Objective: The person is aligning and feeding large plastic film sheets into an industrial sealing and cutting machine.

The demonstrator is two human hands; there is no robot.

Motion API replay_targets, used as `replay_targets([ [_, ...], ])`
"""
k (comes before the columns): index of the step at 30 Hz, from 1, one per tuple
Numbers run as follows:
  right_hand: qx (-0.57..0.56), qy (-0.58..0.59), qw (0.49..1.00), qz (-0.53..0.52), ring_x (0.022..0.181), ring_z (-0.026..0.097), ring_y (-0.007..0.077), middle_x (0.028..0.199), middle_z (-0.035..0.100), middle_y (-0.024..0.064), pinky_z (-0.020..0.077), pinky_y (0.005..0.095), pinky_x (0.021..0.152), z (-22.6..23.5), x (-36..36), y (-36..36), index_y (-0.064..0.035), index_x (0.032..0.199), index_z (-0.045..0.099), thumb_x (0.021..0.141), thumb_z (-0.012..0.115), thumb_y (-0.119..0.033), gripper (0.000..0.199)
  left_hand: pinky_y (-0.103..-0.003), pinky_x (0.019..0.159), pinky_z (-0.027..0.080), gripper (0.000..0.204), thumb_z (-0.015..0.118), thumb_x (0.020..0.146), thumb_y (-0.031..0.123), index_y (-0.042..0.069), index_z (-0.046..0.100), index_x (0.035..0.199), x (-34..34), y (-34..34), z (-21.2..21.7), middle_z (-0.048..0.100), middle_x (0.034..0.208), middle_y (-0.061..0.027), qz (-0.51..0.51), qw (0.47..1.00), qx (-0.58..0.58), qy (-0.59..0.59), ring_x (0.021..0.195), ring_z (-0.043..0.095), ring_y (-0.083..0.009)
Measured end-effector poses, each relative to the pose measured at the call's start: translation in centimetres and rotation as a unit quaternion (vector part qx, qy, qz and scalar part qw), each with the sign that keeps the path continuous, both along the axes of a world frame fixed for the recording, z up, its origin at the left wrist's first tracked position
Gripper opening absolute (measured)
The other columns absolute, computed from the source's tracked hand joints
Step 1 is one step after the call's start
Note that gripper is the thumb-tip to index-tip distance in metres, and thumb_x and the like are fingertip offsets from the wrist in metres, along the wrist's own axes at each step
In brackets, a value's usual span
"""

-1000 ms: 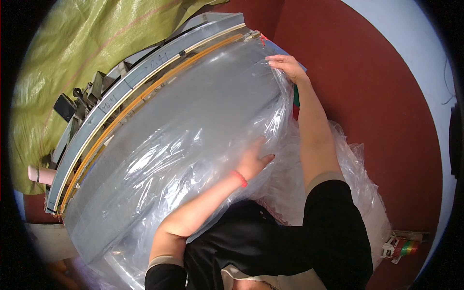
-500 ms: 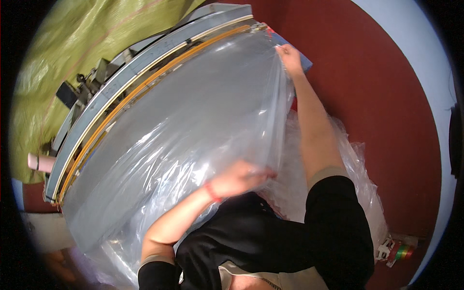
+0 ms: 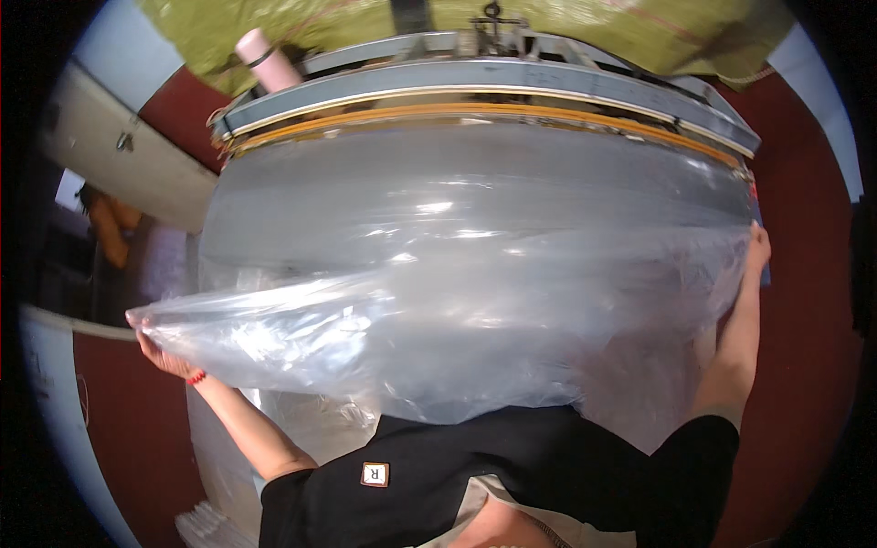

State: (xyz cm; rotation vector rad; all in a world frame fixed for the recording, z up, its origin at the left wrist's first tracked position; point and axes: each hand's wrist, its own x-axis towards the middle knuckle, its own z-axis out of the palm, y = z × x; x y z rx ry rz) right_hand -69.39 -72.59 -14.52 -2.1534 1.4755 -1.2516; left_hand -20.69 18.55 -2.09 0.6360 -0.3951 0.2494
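Observation:
A wide sheet of clear plastic film [image 3: 493,274] stretches between my hands, wrinkled and shiny, most strongly near its left end. My left hand [image 3: 166,354], with a red bracelet at the wrist, grips the film's left corner between thumb and fingers. At the opposite edge, my right hand [image 3: 758,248] pinches the film's right side. Beyond the film runs a long grey metal beam [image 3: 475,80] with an orange strip [image 3: 475,110] along its near side. The film's near edge hangs close against my black shirt.
A pink bottle [image 3: 268,62] lies behind the beam's left end. Yellow-green sheeting [image 3: 603,32] covers the area behind. More loose clear film hangs low around my body. At the left is a pale door-like panel [image 3: 128,137]; dark red floor [image 3: 795,320] shows at the right.
My view has turned left, squaring up with the beam. My left hand has gone from the middle out to the film's left corner, and the film is now spread wide. The right hand keeps its edge.

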Motion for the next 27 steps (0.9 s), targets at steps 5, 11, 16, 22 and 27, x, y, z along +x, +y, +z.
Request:
replay_targets([
  [5, 0.032, 0.050, 0.998, 0.007, 0.071, 0.052, 0.0215, 0.076, 0.058, 0.0138, 0.0411, 0.0322, 0.069, -0.5, 0.9, -0.8, 0.0003, 0.084, 0.056, 0.081, 0.049, -0.042, 0.043, -0.027, 0.079, 0.044, 0.027, 0.051, 0.082, 0.013, 0.005, 0.051, 0.108, 4.1, 2.8, 6.9, 0.055, 0.100, -0.0050, 0.162, 0.941, 0.290, 0.060, 0.094, 0.051, -0.0145],
  [11, 0.029, 0.066, 0.995, -0.064, 0.077, 0.055, 0.0251, 0.083, 0.059, 0.0150, 0.0411, 0.0334, 0.072, 0.4, 0.9, 0.2, -0.0016, 0.089, 0.056, 0.082, 0.046, -0.043, 0.043, -0.033, 0.079, 0.042, 0.027, 0.055, 0.072, 0.003, 0.002, 0.056, 0.098, 4.2, -12.0, 14.3, 0.056, 0.098, -0.0109, 0.531, 0.424, 0.626, -0.383, 0.092, 0.053, -0.0250],
  [16, 0.003, 0.048, 0.998, -0.043, 0.073, 0.053, 0.0225, 0.079, 0.058, 0.0132, 0.0408, 0.0322, 0.070, 0.2, 1.0, 0.5, 0.0003, 0.086, 0.055, 0.082, 0.047, -0.043, 0.044, -0.040, 0.102, 0.017, 0.052, 0.051, 0.081, 0.028, 0.004, 0.036, 0.125, 0.1, -18.4, 1.8, 0.024, 0.134, -0.0144, -0.009, 0.452, 0.811, -0.371, 0.126, 0.018, -0.0322],
  [22, 0.008, 0.062, 0.998, -0.025, 0.067, 0.047, 0.0182, 0.071, 0.055, 0.0092, 0.0397, 0.0307, 0.067, 1.2, 2.5, 2.6, 0.0016, 0.081, 0.052, 0.083, 0.047, -0.041, 0.043, -0.037, 0.096, 0.030, 0.037, 0.051, 0.081, 0.023, 0.003, 0.048, 0.112, 4.9, -13.1, -3.9, 0.037, 0.126, -0.0154, 0.026, 0.458, 0.874, -0.160, 0.118, 0.033, -0.0280],
  [27, 0.047, 0.016, 0.999, 0.002, 0.066, 0.045, 0.0159, 0.069, 0.053, 0.0065, 0.0392, 0.0293, 0.065, 0.4, 1.1, 1.0, 0.0009, 0.079, 0.052, 0.083, 0.047, -0.041, 0.043, -0.035, 0.088, 0.038, 0.028, 0.054, 0.079, 0.018, -0.003, 0.056, 0.097, 4.0, -20.1, -5.2, 0.054, 0.106, -0.0179, 0.109, 0.527, 0.766, -0.353, 0.107, 0.045, -0.0324],
])
